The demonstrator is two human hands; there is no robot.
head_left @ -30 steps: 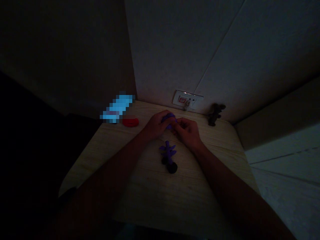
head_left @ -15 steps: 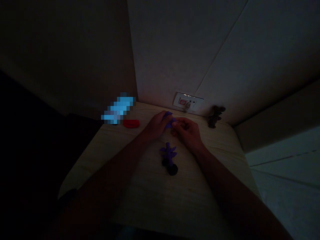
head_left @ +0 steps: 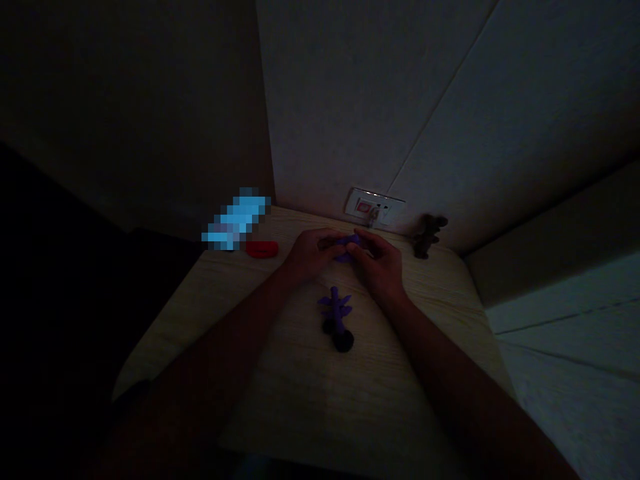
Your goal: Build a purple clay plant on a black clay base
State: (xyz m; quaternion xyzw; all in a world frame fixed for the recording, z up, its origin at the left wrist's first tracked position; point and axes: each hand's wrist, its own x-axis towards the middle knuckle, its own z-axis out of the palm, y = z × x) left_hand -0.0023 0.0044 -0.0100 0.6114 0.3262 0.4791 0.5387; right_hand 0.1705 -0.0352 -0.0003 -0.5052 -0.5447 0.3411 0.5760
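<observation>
My left hand (head_left: 311,255) and my right hand (head_left: 383,263) meet near the back of the wooden table, both closed on one small purple piece (head_left: 349,248). The thumbs press on it from the near side. Its full shape is partly covered by my fingers, and the dim light blurs its detail. Nearer to me, between my forearms, lies a purple toy part (head_left: 336,310) with a stem, pointed leaf-like fins and black round pieces (head_left: 343,341) at its near end.
A red oblong object (head_left: 263,249) lies left of my hands, beside a pixelated bright screen (head_left: 237,220). At the back right stands a dark knobbly figure (head_left: 427,237). A wall socket (head_left: 375,205) with a plug sits above the wooden tabletop (head_left: 295,380).
The purple piece has turned between my hands and now lies more level. My left fingers have shifted around it, and my right fingers reach over its far side. The toy part has stayed put.
</observation>
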